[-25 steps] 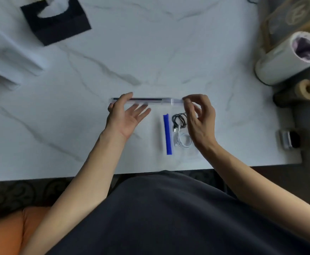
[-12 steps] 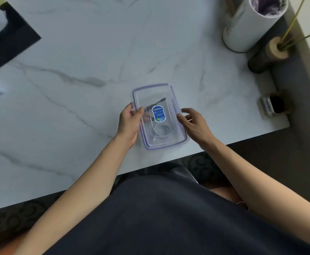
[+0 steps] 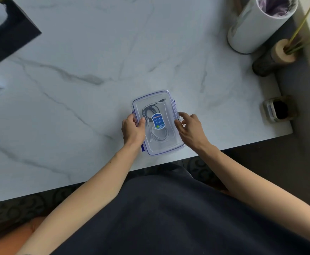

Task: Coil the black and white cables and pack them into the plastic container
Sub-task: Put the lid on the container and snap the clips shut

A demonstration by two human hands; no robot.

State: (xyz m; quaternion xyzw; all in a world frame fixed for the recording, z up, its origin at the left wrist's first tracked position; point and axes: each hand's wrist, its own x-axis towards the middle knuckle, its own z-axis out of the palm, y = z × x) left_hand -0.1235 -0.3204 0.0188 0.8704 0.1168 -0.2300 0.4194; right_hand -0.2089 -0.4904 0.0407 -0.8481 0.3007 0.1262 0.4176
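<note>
Flanking the plastic container [image 3: 170,146] across its short axis, our left hand [image 3: 133,130] grips its edge, our right hand [image 3: 191,130] loosely spread.

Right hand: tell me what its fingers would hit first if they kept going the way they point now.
The right hand points left and slightly away, fingertips at the lid's right edge. It would probably meet the plastic container at its right-side clip first; contact may already exist, depth is unclear.

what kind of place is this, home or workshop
Most likely a home, at a dining or side table: a white marble-look tabletop, a black tissue box, a small white lined bin, and a reed diffuser.
</note>
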